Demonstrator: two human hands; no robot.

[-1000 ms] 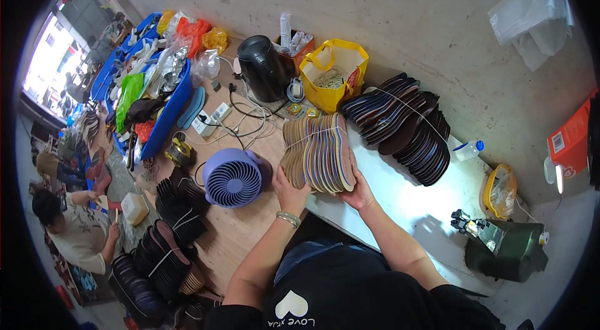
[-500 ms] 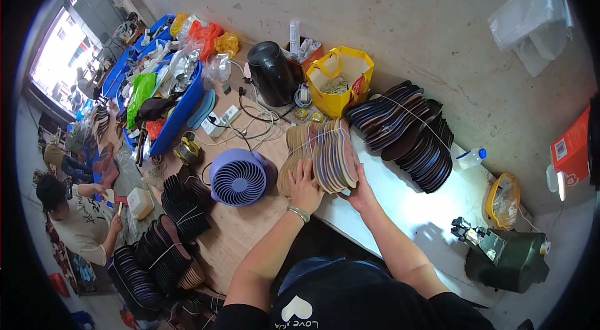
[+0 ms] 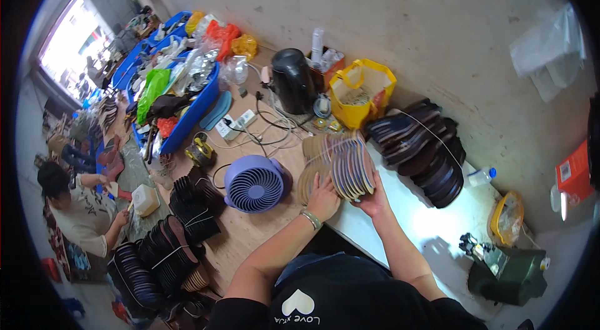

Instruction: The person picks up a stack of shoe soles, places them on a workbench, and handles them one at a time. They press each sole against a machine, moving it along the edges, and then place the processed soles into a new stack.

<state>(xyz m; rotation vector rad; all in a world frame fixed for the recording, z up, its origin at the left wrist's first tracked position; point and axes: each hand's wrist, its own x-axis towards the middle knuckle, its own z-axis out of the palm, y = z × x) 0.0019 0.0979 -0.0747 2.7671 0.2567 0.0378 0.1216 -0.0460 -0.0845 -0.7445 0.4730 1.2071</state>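
A tied bundle of beige insoles [image 3: 352,164], stacked on edge, lies where the wooden table meets the white work surface. My left hand [image 3: 324,198] presses on its near left side, fingers spread over the edges. Round its near right end curls my right hand [image 3: 375,199], with the thumb along the side and the other fingers mostly hidden. Between them the two hands hold the bundle. Just behind it to the right lies a larger tied bundle of dark insoles [image 3: 420,149].
A purple fan [image 3: 256,184] stands left of my left hand. Behind are a black kettle [image 3: 294,81], cables and a yellow bag [image 3: 360,94]. A green machine [image 3: 509,280] sits at right, near a bottle [image 3: 480,176]. Dark insole bundles [image 3: 165,249] and a co-worker [image 3: 78,208] are at left.
The whole view has shifted, so the scene sits further right and lower. Both hands stay on the beige bundle, with little visible movement against it.
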